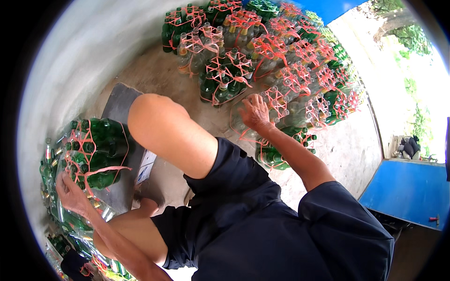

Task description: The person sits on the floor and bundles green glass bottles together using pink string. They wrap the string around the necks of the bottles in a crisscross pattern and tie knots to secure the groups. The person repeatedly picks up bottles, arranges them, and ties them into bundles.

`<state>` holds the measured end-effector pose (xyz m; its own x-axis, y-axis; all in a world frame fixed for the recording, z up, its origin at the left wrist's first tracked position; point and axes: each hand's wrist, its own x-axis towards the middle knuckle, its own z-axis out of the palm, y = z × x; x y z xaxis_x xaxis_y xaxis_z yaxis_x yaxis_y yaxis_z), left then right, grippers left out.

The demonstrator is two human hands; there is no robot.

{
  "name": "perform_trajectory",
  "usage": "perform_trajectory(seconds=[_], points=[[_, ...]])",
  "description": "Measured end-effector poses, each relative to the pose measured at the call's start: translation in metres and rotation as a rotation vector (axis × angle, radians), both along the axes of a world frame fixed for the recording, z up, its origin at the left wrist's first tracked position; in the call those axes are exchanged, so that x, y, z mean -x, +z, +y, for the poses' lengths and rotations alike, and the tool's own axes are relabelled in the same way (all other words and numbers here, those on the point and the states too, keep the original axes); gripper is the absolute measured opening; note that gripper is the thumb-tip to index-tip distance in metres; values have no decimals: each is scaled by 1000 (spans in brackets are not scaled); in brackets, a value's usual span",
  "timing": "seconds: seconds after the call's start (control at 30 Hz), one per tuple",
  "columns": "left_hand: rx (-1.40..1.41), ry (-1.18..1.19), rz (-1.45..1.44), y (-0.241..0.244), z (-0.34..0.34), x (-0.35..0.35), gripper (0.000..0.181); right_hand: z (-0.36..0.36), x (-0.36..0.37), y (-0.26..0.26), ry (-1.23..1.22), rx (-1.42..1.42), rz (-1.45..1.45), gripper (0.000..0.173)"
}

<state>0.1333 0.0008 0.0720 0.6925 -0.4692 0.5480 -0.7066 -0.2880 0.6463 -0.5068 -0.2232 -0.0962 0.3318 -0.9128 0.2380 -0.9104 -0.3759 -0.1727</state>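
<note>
My right hand (256,111) rests at the necks of a bundle of clear glass bottles tied with red plastic twine; its fingertips are bent down, and their hold is partly hidden. On the left, my left hand (72,196) is beside a bundle of green glass bottles (107,144) laced around the necks with pink twine. Whether its fingers hold a bottle or twine cannot be told. That bundle stands on a dark board (121,102), a loose twine end lying across it. Between my hands, another tied bundle of dark green bottles (225,79) stands on the floor.
Many tied bundles of clear bottles (277,45) and green ones fill the floor ahead and to the right. Loose bottles (70,221) are piled along the pale wall (88,45) at left. A blue panel (404,189) is at right, near a bright opening. My bent knee is between my hands.
</note>
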Motion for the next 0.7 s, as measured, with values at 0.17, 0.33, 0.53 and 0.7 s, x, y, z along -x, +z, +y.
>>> perform_trajectory(seconds=[0.17,0.33,0.53,0.7], points=[[-11,-32,-38,-4,-14,0,26,2,-1,6,-24,-36,27,43],[-34,-115,78,-12,-23,1,25,3,-2,12,-27,-60,24,42],[-112,-205,53,-19,-27,2,25,2,-1,8,-33,-58,34,45],[-117,-221,50,-19,-26,-4,25,3,-1,8,-34,-65,32,45]])
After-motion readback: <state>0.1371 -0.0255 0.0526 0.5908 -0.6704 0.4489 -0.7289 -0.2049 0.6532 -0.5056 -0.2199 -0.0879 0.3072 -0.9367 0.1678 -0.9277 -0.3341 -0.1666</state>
